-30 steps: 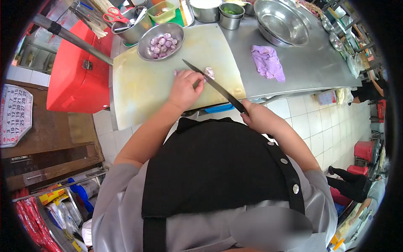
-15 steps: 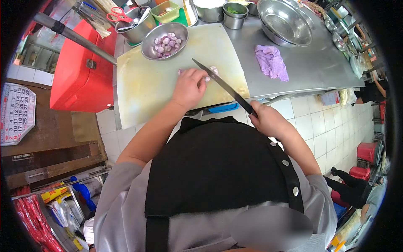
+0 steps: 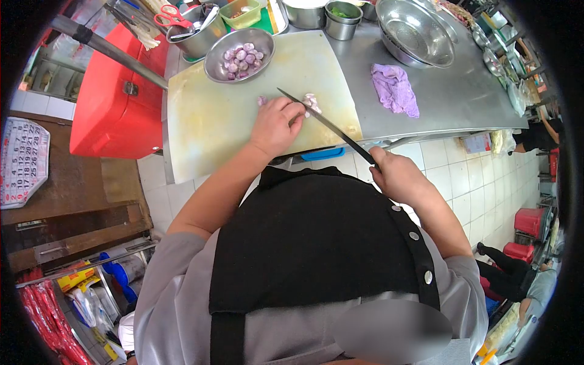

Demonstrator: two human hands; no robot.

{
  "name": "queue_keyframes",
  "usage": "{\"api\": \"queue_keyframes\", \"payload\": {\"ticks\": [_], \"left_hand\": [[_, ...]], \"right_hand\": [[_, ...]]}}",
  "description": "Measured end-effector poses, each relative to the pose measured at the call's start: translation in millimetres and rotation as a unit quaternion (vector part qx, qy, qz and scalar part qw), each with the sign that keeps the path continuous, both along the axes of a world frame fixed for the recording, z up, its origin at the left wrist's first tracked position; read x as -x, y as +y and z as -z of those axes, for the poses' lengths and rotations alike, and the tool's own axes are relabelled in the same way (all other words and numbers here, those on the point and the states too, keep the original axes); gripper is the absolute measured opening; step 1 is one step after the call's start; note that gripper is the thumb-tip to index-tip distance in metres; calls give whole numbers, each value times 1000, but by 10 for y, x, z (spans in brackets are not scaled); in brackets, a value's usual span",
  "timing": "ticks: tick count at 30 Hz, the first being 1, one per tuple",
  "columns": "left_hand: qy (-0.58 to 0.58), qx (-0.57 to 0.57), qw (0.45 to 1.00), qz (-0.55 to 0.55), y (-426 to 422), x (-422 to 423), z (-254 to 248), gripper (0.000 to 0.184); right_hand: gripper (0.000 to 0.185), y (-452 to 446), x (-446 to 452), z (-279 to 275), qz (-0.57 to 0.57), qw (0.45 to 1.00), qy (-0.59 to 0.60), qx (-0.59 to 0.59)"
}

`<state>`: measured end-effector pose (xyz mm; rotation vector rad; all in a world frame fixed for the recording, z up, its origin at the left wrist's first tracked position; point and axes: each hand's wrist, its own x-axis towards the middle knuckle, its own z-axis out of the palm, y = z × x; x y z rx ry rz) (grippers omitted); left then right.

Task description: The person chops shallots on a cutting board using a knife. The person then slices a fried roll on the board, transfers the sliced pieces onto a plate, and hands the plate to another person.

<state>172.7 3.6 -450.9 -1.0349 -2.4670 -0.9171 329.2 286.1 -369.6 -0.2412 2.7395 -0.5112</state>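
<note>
My right hand is wrapped round the handle of a long, dark-bladed knife. Its blade slants up and left over the cutting board, tip pointing to the far side. My left hand rests on the board with curled fingers pressed against the near side of the blade. A peeled shallot lies under those fingertips, now mostly hidden by them. Beyond the blade sits a small pile of cut shallot pieces. Another bit of purple shallot lies just past my left knuckles.
A steel bowl of peeled shallots stands at the board's far left. Behind it is a pot with red scissors. A purple cloth and a large colander are on the steel table; a red cooler is left.
The knife has shifted slightly right along with my right hand. More cut shallot shows beyond the blade, and the piece visible at my left fingertips is now covered.
</note>
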Motion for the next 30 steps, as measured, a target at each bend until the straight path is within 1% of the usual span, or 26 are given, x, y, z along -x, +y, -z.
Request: {"api": "queue_keyframes", "payload": {"ticks": [7, 10, 19, 22, 25, 28, 30], "left_hand": [[12, -5, 1000, 9, 7, 14, -4, 11], [8, -11, 1000, 0, 7, -2, -6, 11], [-2, -5, 1000, -2, 3, 7, -5, 10], [-9, -7, 1000, 2, 3, 19, -2, 9], [2, -10, 1000, 5, 1, 24, 16, 9], [12, -11, 1000, 7, 15, 27, 12, 9], [11, -8, 1000, 7, -9, 28, 14, 9]], "right_hand": [[25, -20, 2, -10, 1, 1000, -1, -18], [22, -2, -27, -27, -12, 999, 39, -11], [21, -7, -14, -32, -11, 999, 16, -27], [21, 3, -12, 57, -19, 999, 36, -11], [21, -107, 98, 183, 5, 999, -29, -39], [21, -120, 131, 155, 1, 999, -12, -35], [21, -70, 61, 94, -12, 999, 35, -11]]}}
